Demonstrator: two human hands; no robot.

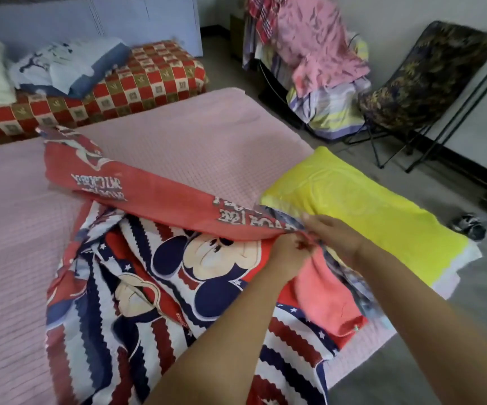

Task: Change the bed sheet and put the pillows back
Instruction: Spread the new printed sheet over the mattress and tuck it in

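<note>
The left hand (pixel 287 255) and right hand (pixel 335 238) meet side by side, each seemingly pinching the red edge of the cartoon-print sheet (pixel 178 273), though blur hides how the fingertips close on it. The sheet lies bunched left of and below the hands on the pink mattress (pixel 207 135), with one red fold stretching away up-left. The yellow pillow (pixel 367 206) lies just right of the right hand, at the mattress edge.
</note>
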